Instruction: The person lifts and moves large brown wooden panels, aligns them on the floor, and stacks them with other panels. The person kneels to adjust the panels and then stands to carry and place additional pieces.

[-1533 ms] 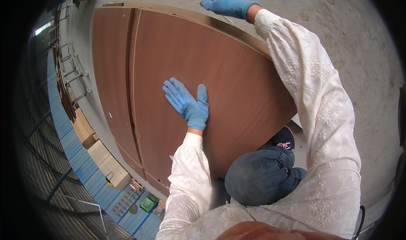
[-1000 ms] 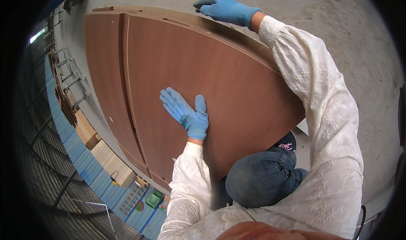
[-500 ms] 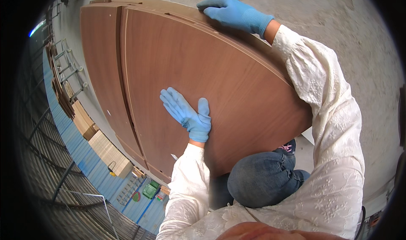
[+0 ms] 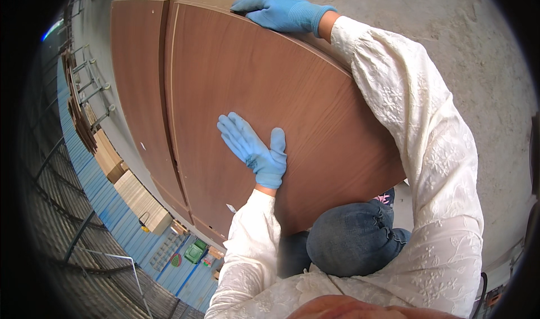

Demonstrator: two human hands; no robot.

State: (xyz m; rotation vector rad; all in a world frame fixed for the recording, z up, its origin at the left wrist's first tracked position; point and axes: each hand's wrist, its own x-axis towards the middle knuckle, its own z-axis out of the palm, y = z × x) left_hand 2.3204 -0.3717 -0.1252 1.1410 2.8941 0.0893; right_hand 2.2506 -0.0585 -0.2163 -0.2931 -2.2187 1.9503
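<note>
A large brown wood-grain panel (image 4: 247, 74) fills the middle, lying on top of other boards. My left hand (image 4: 256, 153), in a light blue glove, rests flat on its face with the fingers stretched and the thumb apart. My right hand (image 4: 284, 12), gloved in blue too, lies over the panel's far edge with its fingers extended toward the left. The undersides of those fingers are hidden. To the left, across a dark gap, another brown panel (image 4: 138, 54) lies alongside.
My bent knee in jeans (image 4: 349, 240) is close to the panel's near edge. Concrete floor (image 4: 450, 54) stretches to the right. Stacked pale boards (image 4: 140, 201), a metal rack (image 4: 93, 85) and a green bin (image 4: 195, 251) stand at the left, by a blue wall (image 4: 104, 203).
My right hand has slid left along the far edge. Less of the grooved edge under the panel shows there. My left hand stays flat on the panel, nearly unmoved.
</note>
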